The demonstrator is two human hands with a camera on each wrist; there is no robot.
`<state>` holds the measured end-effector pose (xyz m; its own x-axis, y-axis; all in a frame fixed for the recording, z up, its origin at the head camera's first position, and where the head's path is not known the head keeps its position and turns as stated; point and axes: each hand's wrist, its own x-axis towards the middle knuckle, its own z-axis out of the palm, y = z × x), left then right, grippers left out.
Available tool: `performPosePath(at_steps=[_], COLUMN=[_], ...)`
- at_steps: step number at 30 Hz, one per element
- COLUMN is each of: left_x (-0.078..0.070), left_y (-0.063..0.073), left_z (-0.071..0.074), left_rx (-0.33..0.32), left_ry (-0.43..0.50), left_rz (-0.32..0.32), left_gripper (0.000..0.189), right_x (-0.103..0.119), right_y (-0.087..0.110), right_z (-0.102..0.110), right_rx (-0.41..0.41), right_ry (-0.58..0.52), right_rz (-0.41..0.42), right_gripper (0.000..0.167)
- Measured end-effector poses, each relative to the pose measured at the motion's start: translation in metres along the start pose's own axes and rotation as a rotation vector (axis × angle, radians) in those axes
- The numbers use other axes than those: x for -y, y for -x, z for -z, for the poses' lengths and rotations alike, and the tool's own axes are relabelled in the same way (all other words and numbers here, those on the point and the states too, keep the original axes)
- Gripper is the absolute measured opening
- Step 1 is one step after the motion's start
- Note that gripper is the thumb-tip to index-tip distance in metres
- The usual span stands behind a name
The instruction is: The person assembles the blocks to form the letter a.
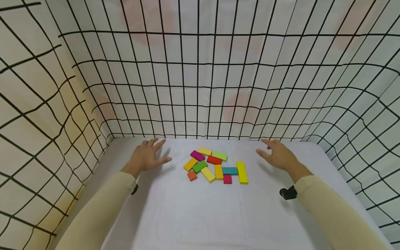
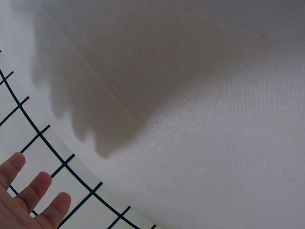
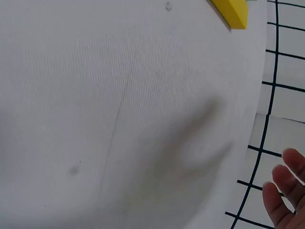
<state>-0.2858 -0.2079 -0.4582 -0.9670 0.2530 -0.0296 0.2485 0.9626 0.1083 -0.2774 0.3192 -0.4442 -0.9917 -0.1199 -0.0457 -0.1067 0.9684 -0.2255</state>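
Several flat coloured blocks lie in a loose cluster on the white cloth, among them a red block (image 1: 214,159), a green block (image 1: 199,167), a teal block (image 1: 230,171) and an orange block (image 1: 192,176). At the cluster's right end lies a long yellow block (image 1: 242,172), whose corner also shows in the right wrist view. My left hand (image 1: 146,155) hovers left of the blocks, fingers spread, holding nothing. Right of them, my right hand (image 1: 278,155) is held above the cloth with relaxed fingers and nothing in it. Neither hand touches a block.
A black wire grid (image 1: 197,74) rises behind the table and along both sides, with pale sheeting behind it. White cloth (image 1: 200,215) covers the tabletop. Both sleeves reach in from the near edge, with a dark wrist device (image 1: 288,193) below the right cuff.
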Motion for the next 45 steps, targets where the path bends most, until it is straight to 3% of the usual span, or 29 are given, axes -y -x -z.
performPosePath(at_steps=[13,24,30,38,45], left_x=[-0.005,-0.011,-0.017,-0.031,-0.055], left_y=[0.002,0.006,0.008,0.009,0.011], left_z=[-0.003,-0.011,-0.015,-0.019,-0.022], left_rx=[-0.015,-0.031,-0.033,-0.047,-0.015], left_ry=[0.004,0.025,0.067,0.093,0.123], left_rz=[-0.026,-0.053,-0.056,-0.076,-0.126], left_gripper=[0.093,0.091,0.087,0.079,0.070], right_x=[0.015,0.029,0.036,0.038,0.044], right_y=[0.007,0.012,0.014,0.012,0.006], right_z=[-0.009,-0.033,-0.045,-0.052,-0.052], right_rx=[0.130,0.267,0.301,0.298,0.322], right_ry=[-0.119,-0.129,-0.136,-0.118,-0.134], right_rz=[0.073,0.104,0.117,0.124,0.068], right_gripper=[0.073,0.089,0.091,0.084,0.082])
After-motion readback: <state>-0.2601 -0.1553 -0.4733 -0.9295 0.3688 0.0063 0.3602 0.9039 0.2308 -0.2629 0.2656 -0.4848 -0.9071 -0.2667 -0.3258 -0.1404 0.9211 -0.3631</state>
